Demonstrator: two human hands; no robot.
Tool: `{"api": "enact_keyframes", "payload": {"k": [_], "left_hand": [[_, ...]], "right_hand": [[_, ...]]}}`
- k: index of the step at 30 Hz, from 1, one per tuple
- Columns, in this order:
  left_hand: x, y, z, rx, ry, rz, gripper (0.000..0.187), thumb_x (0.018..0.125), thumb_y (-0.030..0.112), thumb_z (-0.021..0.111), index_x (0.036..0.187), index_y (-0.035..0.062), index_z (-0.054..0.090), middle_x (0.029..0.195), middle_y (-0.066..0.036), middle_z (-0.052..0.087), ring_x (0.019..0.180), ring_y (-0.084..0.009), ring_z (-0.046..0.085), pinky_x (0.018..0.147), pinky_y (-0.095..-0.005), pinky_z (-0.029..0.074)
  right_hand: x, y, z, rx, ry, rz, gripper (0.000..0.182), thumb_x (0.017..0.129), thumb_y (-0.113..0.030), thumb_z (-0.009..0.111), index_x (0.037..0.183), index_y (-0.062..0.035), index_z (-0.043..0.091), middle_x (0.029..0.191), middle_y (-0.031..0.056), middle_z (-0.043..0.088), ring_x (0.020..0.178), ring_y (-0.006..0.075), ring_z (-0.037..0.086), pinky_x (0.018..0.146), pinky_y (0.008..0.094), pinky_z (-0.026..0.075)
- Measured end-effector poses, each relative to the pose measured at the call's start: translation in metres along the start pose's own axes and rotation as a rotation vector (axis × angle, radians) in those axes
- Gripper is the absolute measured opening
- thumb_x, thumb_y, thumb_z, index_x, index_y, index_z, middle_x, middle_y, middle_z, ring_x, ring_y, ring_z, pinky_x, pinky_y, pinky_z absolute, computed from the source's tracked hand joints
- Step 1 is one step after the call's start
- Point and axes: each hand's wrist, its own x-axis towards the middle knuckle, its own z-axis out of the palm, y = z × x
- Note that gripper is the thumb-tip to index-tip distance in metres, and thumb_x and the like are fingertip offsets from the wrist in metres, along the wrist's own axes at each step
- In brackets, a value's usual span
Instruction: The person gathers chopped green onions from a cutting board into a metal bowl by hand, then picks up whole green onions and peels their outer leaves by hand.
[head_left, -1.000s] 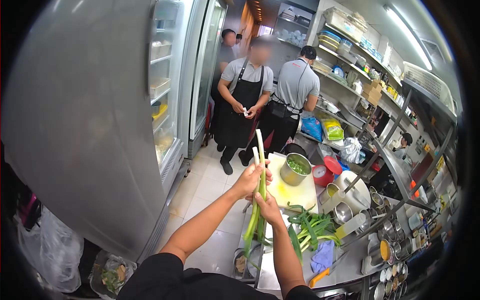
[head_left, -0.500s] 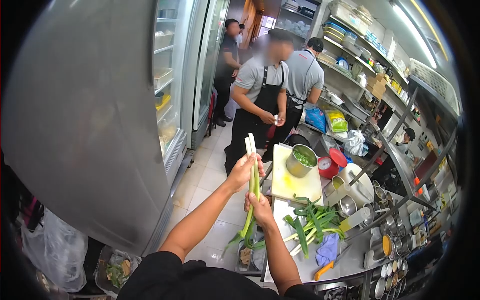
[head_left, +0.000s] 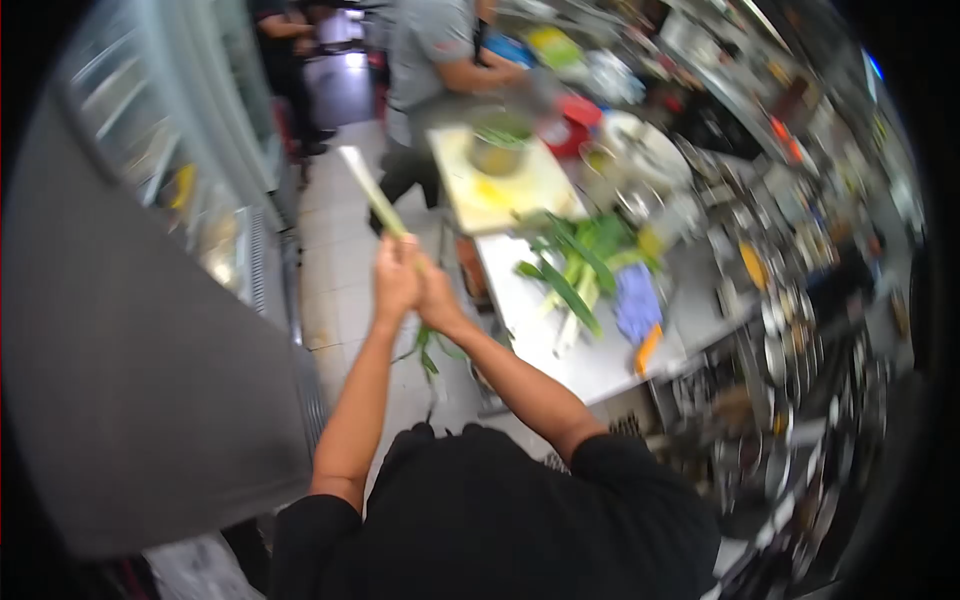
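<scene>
Both hands are closed around leek stalks [head_left: 370,188], held out in front of me over the floor. The pale ends point up and away to the left, and green leaves hang below the hands. My left hand [head_left: 394,278] grips higher up; my right hand [head_left: 436,298] is wrapped on just beneath, touching it. Motion smears the fingers somewhat. To the right, more leeks [head_left: 585,265] lie in a loose pile on the steel table [head_left: 515,315], beside a purple-blue cloth [head_left: 637,300] and an orange-handled tool [head_left: 648,350].
Beyond the pile, a white cutting board [head_left: 457,190] bears a metal pot [head_left: 498,155] of chopped greens. A red scale-like object [head_left: 573,122] stands behind. Fridges [head_left: 150,330] line the left side. A co-worker in a grey shirt [head_left: 420,60] stands at the far counter.
My view has swung right and downward. The leeks have tilted to the left, and my hands have come together on them. The nearest co-worker is no longer in the same place.
</scene>
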Motion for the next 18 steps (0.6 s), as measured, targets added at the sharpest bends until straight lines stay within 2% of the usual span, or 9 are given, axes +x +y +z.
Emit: {"api": "enact_keyframes", "payload": {"k": [1,3,6,7,10,12,16,17,18], "left_hand": [[-0.004,0.008,-0.003,0.11,-0.026,0.041,0.024,0.099,0.025,0.049,0.09,0.0039,0.055,0.078,-0.002,0.057,0.071,-0.0106,0.052,0.065,-0.0276,0.045],[-0.005,-0.003,0.001,-0.002,-0.081,0.021,0.028,0.1,0.025,0.046,0.109,-0.0007,0.054,0.08,-0.004,0.054,0.073,-0.0123,0.051,0.068,-0.0288,0.045],[-0.007,-0.001,0.008,-0.118,-0.105,-0.062,0.032,0.099,0.021,0.046,0.118,-0.0033,0.05,0.085,-0.002,0.053,0.076,-0.0108,0.051,0.071,-0.0266,0.045],[-0.008,-0.005,0.008,-0.118,-0.112,-0.065,0.032,0.099,0.021,0.046,0.118,-0.0033,0.05,0.085,-0.002,0.053,0.076,-0.0108,0.051,0.071,-0.0266,0.045],[0.0,-0.021,0.002,-0.242,-0.157,-0.104,0.049,0.099,0.02,0.046,0.14,-0.0051,0.034,0.091,-0.002,0.051,0.083,-0.0091,0.05,0.073,-0.0248,0.045],[0.003,-0.023,-0.014,-0.223,-0.138,-0.133,0.048,0.099,0.019,0.045,0.139,-0.0044,0.035,0.091,-0.002,0.051,0.083,-0.0089,0.05,0.073,-0.0245,0.046],[0.01,-0.028,-0.052,-0.236,-0.096,-0.187,0.043,0.099,0.015,0.044,0.137,-0.0027,0.038,0.09,-0.001,0.051,0.079,-0.0074,0.049,0.069,-0.0226,0.045],[0.01,-0.031,-0.062,-0.29,-0.073,-0.187,0.041,0.099,0.014,0.044,0.137,-0.0025,0.038,0.09,-0.001,0.051,0.078,-0.0072,0.049,0.068,-0.022,0.045],[0.009,-0.033,-0.071,-0.277,-0.078,-0.175,0.04,0.098,0.011,0.043,0.136,-0.0032,0.039,0.089,-0.001,0.051,0.077,-0.007,0.048,0.067,-0.0216,0.044]], "right_hand": [[-0.001,-0.013,-0.001,0.025,-0.016,0.061,0.022,0.094,-0.012,0.047,0.112,-0.0006,0.052,0.096,0.0231,0.063,0.086,0.0354,0.063,0.076,0.0424,0.049],[-0.004,-0.01,0.0,-0.063,0.045,-0.059,0.024,0.091,-0.01,0.05,0.113,0.0004,0.051,0.104,0.0254,0.061,0.095,0.0425,0.059,0.081,0.0451,0.047],[-0.011,-0.018,-0.008,-0.062,0.03,-0.027,0.027,0.089,-0.008,0.051,0.115,0.001,0.051,0.111,0.0271,0.058,0.102,0.0455,0.055,0.086,0.0456,0.046],[-0.012,-0.01,-0.01,-0.063,0.035,-0.023,0.027,0.089,-0.008,0.051,0.115,0.001,0.051,0.111,0.0271,0.058,0.102,0.0455,0.055,0.086,0.0456,0.046],[-0.014,0.01,-0.021,-0.085,-0.057,-0.194,0.037,0.089,-0.011,0.056,0.124,0.001,0.048,0.116,0.0269,0.056,0.104,0.0439,0.056,0.087,0.045,0.046],[-0.03,0.003,-0.049,-0.355,-0.082,-0.27,0.045,0.089,-0.016,0.06,0.129,0.001,0.048,0.12,0.0261,0.055,0.105,0.0395,0.057,0.09,0.0433,0.046],[-0.043,0.009,-0.147,-0.346,-0.171,0.065,0.032,0.089,-0.02,0.064,0.115,-0.0006,0.063,0.111,0.0188,0.061,0.094,0.0288,0.062,0.089,0.0354,0.049],[-0.05,0.032,-0.168,-0.289,-0.025,0.149,0.024,0.088,-0.016,0.064,0.105,0.0006,0.067,0.103,0.0178,0.064,0.086,0.0279,0.064,0.083,0.0363,0.05],[-0.052,0.042,-0.195,-0.586,0.008,0.134,0.019,0.086,-0.013,0.065,0.097,0.0015,0.068,0.096,0.0171,0.066,0.084,0.0295,0.063,0.08,0.0374,0.05]]}}
